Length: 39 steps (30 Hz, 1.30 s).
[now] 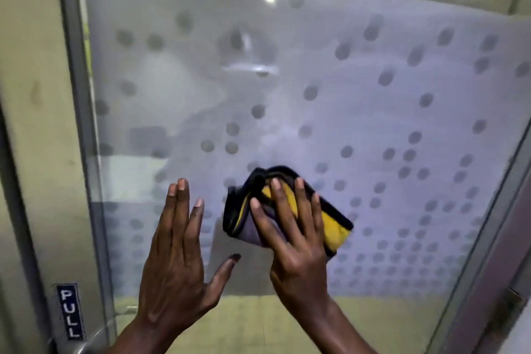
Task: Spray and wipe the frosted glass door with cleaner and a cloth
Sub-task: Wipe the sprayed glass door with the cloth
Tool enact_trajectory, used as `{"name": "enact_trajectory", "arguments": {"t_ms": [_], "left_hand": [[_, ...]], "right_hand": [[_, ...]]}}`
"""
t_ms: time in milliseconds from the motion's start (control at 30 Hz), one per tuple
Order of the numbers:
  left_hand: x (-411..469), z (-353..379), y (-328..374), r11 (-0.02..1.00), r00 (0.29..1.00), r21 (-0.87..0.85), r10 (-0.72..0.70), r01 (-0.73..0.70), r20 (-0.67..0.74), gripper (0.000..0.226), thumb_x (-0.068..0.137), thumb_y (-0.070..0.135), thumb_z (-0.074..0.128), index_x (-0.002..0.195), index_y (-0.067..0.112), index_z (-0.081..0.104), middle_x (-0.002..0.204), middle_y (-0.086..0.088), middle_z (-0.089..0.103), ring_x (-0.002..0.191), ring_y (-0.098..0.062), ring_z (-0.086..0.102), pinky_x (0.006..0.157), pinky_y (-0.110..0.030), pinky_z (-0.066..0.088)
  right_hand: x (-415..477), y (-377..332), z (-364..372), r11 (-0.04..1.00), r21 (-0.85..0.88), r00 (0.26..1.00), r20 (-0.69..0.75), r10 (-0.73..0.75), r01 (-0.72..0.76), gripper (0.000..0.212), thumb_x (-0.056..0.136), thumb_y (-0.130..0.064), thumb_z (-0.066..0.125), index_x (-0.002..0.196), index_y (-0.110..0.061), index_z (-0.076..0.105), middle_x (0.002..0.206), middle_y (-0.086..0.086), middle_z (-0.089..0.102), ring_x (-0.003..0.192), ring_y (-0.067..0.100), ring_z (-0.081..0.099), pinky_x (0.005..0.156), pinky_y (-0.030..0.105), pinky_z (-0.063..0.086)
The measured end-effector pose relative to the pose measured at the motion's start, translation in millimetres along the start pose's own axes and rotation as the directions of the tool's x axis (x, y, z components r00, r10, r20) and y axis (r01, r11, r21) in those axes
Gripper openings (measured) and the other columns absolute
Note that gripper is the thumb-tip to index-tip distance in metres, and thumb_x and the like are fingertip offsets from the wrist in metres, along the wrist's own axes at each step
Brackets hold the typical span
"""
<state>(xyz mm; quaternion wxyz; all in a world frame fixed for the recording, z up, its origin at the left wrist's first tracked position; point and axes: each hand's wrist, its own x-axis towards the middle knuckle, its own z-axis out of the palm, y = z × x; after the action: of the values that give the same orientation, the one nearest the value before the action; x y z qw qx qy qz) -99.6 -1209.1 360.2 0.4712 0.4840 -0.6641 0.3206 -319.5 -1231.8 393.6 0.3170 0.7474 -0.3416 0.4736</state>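
Observation:
The frosted glass door (359, 100) with a pattern of grey dots fills most of the head view. My right hand (290, 236) presses a folded yellow and grey cloth with black edging (336, 224) flat against the glass, low and a little right of centre. My left hand (175, 253) lies flat on the glass just left of the cloth, fingers together and thumb spread, holding nothing. No spray bottle is in view.
A metal door frame (74, 95) runs down the left, with a blue PULL label (70, 310) and part of a handle (89, 345) near the bottom left. Another metal frame edge (488, 238) slants along the right. Clear glass below the frosting shows a yellowish floor.

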Motion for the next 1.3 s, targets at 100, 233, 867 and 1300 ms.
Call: {"name": "enact_trajectory", "arguments": {"t_ms": [100,233,867,1300], "left_hand": [[-11.0,-9.8,-27.1,1.000,1.000,0.002,0.018,-0.018,0.026,0.114,0.091,0.054,0.077,0.175,0.000,0.023,0.187,-0.026,0.015,0.175,-0.047,0.016,0.144,-0.043,0.013],[-13.0,-17.4,-49.0,1.000,0.999,-0.015,0.012,-0.012,0.031,0.116,0.094,0.065,0.075,0.176,0.002,0.022,0.187,-0.025,0.015,0.175,-0.046,0.016,0.144,-0.043,0.012],[-35.2,-32.3,-96.4,0.989,0.999,-0.147,-0.002,0.007,0.036,0.114,0.094,0.054,0.082,0.174,-0.001,0.022,0.187,-0.026,0.011,0.175,-0.049,0.013,0.145,-0.048,0.013],[-33.2,-54.5,-101.1,0.996,0.984,-0.084,0.052,-0.038,0.172,0.121,0.084,0.041,0.086,0.176,-0.001,0.019,0.187,-0.027,0.008,0.176,-0.045,0.006,0.145,-0.042,0.005]], "right_hand": [[-59.7,-28.9,19.1,0.996,-0.069,0.993,0.105,0.062,-0.055,0.074,0.104,0.010,0.026,0.163,-0.027,0.052,0.178,0.009,0.039,0.164,0.047,0.035,0.121,0.073,0.043],[-24.8,-29.5,15.5,0.991,-0.076,0.993,0.039,0.115,-0.111,0.077,0.099,0.016,0.028,0.160,-0.023,0.055,0.173,0.016,0.043,0.163,0.051,0.033,0.121,0.077,0.040],[64.7,-101.3,46.2,0.999,-0.025,0.999,-0.021,-0.025,0.024,0.078,0.100,0.018,0.041,0.167,-0.023,0.044,0.180,0.015,0.032,0.169,0.046,0.021,0.133,0.071,0.026],[-77.8,-132.7,28.3,0.991,-0.058,0.944,0.301,0.133,-0.120,0.065,0.116,-0.006,0.012,0.164,-0.029,0.050,0.175,0.004,0.044,0.164,0.038,0.038,0.122,0.062,0.044]]}}
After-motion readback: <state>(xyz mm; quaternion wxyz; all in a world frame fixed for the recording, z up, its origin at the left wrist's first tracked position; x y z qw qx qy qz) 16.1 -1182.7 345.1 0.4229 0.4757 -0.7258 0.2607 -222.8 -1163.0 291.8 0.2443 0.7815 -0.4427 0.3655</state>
